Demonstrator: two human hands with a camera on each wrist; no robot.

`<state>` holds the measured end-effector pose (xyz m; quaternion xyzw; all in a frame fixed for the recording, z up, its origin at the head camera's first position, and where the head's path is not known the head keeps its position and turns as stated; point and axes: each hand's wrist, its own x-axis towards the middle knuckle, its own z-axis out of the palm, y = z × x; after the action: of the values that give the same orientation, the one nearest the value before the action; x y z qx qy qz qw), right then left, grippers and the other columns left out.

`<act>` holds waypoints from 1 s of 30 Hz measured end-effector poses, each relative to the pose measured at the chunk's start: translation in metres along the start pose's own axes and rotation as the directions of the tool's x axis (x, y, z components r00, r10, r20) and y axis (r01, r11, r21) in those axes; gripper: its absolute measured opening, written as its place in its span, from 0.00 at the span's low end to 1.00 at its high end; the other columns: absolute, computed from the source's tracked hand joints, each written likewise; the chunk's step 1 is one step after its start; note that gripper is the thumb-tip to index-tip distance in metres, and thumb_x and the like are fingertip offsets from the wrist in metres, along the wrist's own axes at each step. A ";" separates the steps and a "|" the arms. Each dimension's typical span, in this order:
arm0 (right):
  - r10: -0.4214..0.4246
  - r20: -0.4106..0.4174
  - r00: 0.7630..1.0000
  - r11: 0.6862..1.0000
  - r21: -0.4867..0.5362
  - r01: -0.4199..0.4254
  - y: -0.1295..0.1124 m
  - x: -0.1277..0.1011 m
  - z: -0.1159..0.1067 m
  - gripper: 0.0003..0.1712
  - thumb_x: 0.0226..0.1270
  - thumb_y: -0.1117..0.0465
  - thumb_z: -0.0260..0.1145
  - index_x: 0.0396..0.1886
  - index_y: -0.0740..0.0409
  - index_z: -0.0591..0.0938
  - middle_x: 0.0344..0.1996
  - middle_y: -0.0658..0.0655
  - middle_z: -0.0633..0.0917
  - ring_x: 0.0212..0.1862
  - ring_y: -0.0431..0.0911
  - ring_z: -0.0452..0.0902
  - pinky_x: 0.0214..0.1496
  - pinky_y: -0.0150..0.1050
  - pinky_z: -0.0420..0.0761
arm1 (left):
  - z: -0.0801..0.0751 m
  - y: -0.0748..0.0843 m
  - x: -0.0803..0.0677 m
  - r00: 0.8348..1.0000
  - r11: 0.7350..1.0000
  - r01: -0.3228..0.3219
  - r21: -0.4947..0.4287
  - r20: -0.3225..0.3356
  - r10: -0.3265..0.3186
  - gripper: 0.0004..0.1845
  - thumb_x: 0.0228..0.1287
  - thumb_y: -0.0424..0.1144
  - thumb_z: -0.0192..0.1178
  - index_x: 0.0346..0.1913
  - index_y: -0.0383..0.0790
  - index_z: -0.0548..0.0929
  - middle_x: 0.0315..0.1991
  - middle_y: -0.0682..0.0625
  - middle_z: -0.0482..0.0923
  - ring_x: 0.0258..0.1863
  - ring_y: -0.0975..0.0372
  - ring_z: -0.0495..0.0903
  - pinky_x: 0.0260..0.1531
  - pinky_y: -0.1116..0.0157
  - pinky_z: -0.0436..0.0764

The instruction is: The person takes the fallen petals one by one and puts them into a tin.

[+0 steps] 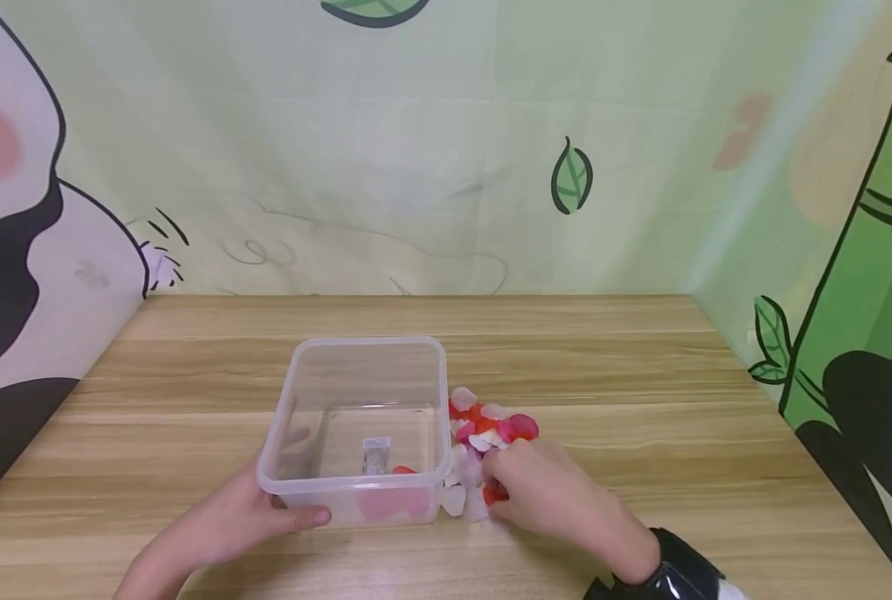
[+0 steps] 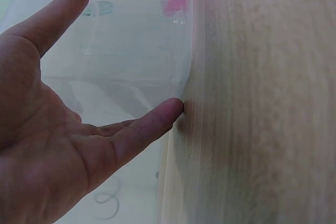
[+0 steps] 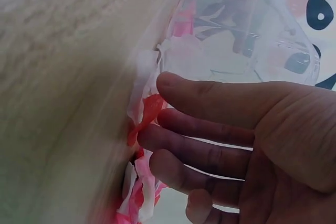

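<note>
A clear plastic box (image 1: pixel 352 483) stands uncovered on the wooden table. My left hand (image 1: pixel 239 512) rests against its near left corner, thumb along the front wall and the other fingers along the left side. In the left wrist view those fingers (image 2: pixel 142 132) are spread and fairly straight. Pink petals (image 1: pixel 392 502) show through the box's front wall. Right of the box lies a loose heap of white, pink and red petals (image 1: pixel 467 465). My right hand (image 1: pixel 547 493) is down at the heap's near edge, pinching a red petal (image 3: pixel 152 108) between thumb and fingers.
The wooden table (image 1: pixel 603 358) runs back to a printed cloth backdrop (image 1: pixel 416 167) with leaf and panda drawings, which also rises at both sides. A black band (image 1: pixel 682 571) circles my right wrist.
</note>
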<state>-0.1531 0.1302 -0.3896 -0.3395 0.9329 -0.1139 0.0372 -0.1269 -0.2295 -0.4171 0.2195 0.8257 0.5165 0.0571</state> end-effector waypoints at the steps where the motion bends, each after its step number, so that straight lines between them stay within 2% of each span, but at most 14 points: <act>1: 0.000 0.000 1.000 1.000 -0.002 0.000 0.000 0.000 0.001 0.19 0.55 0.60 0.82 0.20 0.47 0.76 0.16 0.41 0.70 0.20 0.38 0.63 0.23 0.34 0.67 | 0.000 0.000 0.000 1.000 1.000 0.001 -0.008 0.002 -0.001 0.69 0.57 0.39 0.79 0.83 0.63 0.31 0.73 0.24 0.56 0.61 0.39 0.73 0.51 0.66 0.78; 9: -0.022 -0.041 0.999 0.999 -0.040 0.021 0.002 0.001 0.004 0.19 0.57 0.63 0.79 0.19 0.48 0.76 0.15 0.42 0.67 0.20 0.39 0.62 0.22 0.34 0.65 | 0.000 0.000 -0.001 1.000 0.999 0.003 0.050 -0.011 -0.003 0.70 0.56 0.42 0.79 0.83 0.62 0.30 0.73 0.25 0.58 0.65 0.37 0.69 0.56 0.61 0.75; 16: -0.021 -0.061 0.998 1.000 -0.013 0.021 0.004 0.001 -0.002 0.19 0.57 0.67 0.76 0.17 0.47 0.76 0.15 0.42 0.68 0.21 0.39 0.62 0.22 0.34 0.66 | 0.000 0.000 0.000 1.000 1.000 -0.004 0.019 -0.003 0.005 0.70 0.57 0.41 0.79 0.83 0.62 0.31 0.73 0.25 0.58 0.64 0.38 0.70 0.55 0.65 0.75; 20: -0.006 -0.059 0.998 0.999 0.039 0.008 0.004 0.001 -0.009 0.15 0.58 0.67 0.77 0.19 0.49 0.81 0.16 0.42 0.72 0.22 0.40 0.66 0.25 0.34 0.70 | 0.000 0.000 0.001 1.000 1.000 -0.004 -0.014 0.006 0.004 0.70 0.57 0.40 0.79 0.83 0.62 0.30 0.73 0.25 0.56 0.62 0.38 0.72 0.53 0.66 0.77; 24: -0.011 -0.076 0.997 0.999 0.040 0.014 0.004 0.000 -0.015 0.10 0.57 0.67 0.79 0.24 0.52 0.86 0.22 0.44 0.79 0.25 0.40 0.70 0.29 0.35 0.73 | 0.000 -0.001 0.001 1.000 1.000 -0.002 -0.019 0.008 0.002 0.70 0.57 0.39 0.79 0.83 0.62 0.30 0.73 0.25 0.55 0.61 0.38 0.73 0.51 0.66 0.78; 30: -0.015 -0.089 0.996 0.998 0.060 0.020 0.005 -0.001 -0.023 0.08 0.57 0.69 0.79 0.27 0.55 0.87 0.26 0.46 0.83 0.28 0.39 0.74 0.34 0.36 0.78 | 0.000 0.000 0.000 1.000 1.000 -0.012 -0.016 0.010 0.012 0.69 0.58 0.39 0.78 0.83 0.62 0.30 0.73 0.24 0.55 0.61 0.39 0.73 0.49 0.65 0.79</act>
<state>-0.1592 0.1390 -0.3683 -0.3410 0.9267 -0.1576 0.0051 -0.1271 -0.2291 -0.4172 0.2267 0.8199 0.5222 0.0601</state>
